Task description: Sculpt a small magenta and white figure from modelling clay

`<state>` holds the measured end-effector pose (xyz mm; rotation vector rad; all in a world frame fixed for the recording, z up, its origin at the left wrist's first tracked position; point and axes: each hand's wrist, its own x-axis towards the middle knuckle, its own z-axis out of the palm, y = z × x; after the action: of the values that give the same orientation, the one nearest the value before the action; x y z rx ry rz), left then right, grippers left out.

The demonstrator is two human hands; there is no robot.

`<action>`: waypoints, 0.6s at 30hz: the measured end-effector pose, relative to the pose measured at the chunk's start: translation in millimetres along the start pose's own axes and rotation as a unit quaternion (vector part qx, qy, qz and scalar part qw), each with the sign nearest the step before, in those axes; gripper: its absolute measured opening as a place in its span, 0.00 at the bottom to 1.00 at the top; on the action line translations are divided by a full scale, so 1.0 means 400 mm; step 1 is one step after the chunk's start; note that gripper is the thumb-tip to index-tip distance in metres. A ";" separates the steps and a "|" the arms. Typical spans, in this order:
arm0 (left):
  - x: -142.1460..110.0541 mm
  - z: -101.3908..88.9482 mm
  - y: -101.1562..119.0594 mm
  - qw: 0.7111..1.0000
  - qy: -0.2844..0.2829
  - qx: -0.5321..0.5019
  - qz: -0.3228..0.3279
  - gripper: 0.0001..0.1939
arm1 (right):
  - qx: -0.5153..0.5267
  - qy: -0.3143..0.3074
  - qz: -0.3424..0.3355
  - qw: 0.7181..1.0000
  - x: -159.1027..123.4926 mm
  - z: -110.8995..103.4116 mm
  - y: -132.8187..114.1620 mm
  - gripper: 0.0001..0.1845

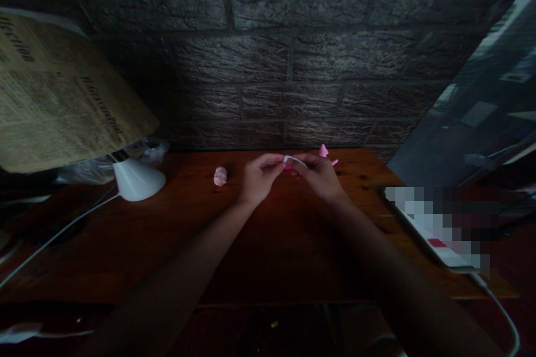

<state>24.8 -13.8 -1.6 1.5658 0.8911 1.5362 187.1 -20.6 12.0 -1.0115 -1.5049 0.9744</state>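
Note:
My left hand [260, 175] and my right hand [321, 177] meet above the middle of the wooden table. Between their fingertips they pinch a small white-and-pink piece [294, 161]. It has a curved white strip along the top and bright pink beneath; the fingers cover much of it, so its kind is unclear. Left of my left hand lies a pale pink, rounded lump [220, 176]. Just behind my right hand stands a pink pointed piece [323, 150], and a thin pink stick-like part [334, 162] shows beside the fingers.
A lamp with a newsprint shade [71, 95] and white base [139, 179] stands at the left, its cord trailing forward. Clear plastic [90, 170] lies behind it. At the right edge is a white flat device [454, 256], partly blurred, with a cable. A brick wall [259, 67] closes the back.

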 end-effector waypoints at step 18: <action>0.000 -0.002 -0.004 1.000 -0.018 0.005 0.000 0.06 | 0.003 -0.010 -0.025 1.000 0.002 -0.003 0.006 0.21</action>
<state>24.1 -13.0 -3.2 1.5955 0.8792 1.5020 188.6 -18.8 10.1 -0.9589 -1.5355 0.9557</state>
